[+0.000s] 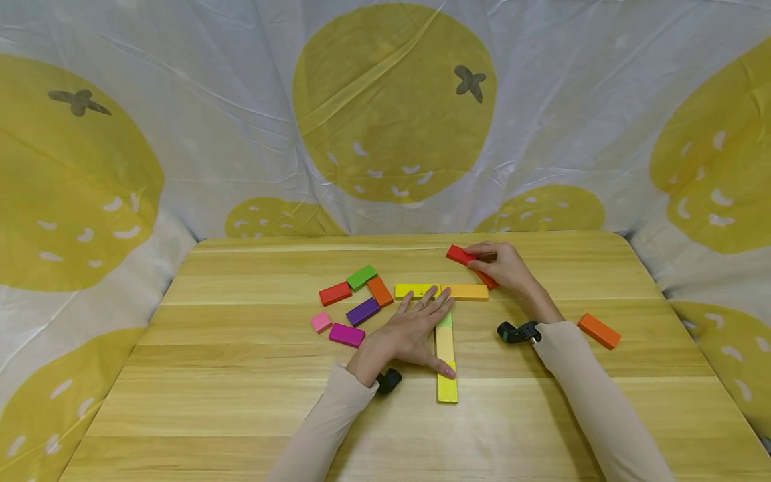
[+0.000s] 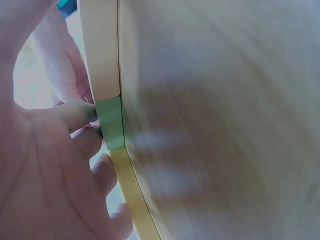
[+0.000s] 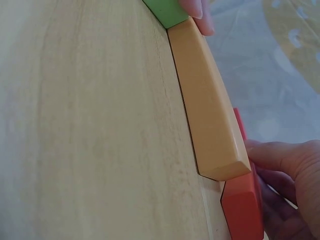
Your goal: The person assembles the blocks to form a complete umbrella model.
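Note:
Yellow, light orange, light green and pale yellow blocks form a T on the wooden table. My left hand [image 1: 411, 333] lies spread over it, fingertips at the crossbar and thumb on the bottom yellow block [image 1: 447, 390]. The fingers partly cover the green block [image 2: 110, 120] and the yellow block [image 1: 415, 290]. Behind the crossbar's right end, my right hand [image 1: 506, 266] pinches a red block [image 1: 460, 254] between thumb and fingers. More red [image 1: 488, 280] shows below those fingers, close to the light orange block [image 3: 207, 105]; the hand hides where the red parts meet.
Left of the T lie several loose blocks: red [image 1: 334, 294], green [image 1: 362, 277], orange [image 1: 380, 292], purple [image 1: 363, 312], magenta [image 1: 347, 335] and a short pink one [image 1: 321, 322]. Another orange block [image 1: 599, 331] lies right of the right forearm. A patterned curtain [image 1: 391, 100] surrounds the table.

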The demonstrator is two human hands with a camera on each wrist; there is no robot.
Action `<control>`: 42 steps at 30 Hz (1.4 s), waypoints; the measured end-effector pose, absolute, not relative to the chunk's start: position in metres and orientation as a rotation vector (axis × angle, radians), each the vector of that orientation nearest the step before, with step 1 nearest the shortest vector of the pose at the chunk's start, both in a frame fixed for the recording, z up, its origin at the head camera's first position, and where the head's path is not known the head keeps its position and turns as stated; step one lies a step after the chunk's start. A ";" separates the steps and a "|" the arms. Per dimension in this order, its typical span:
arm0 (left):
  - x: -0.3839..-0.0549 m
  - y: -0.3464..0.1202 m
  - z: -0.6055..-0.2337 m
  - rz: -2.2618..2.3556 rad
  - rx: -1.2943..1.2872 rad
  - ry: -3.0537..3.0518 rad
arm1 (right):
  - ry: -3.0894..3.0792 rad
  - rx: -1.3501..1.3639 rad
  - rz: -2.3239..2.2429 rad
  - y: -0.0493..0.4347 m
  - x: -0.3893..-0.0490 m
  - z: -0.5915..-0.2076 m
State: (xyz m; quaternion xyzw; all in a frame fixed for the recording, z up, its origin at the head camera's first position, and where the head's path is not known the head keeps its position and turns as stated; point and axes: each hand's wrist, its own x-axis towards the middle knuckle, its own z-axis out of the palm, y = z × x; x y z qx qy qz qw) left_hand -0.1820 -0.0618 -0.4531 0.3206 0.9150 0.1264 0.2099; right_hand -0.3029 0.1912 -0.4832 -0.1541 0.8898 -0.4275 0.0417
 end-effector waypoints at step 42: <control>-0.182 -0.062 -0.455 0.347 0.903 2.551 | 2.443 -0.621 -1.352 0.243 -0.278 -0.488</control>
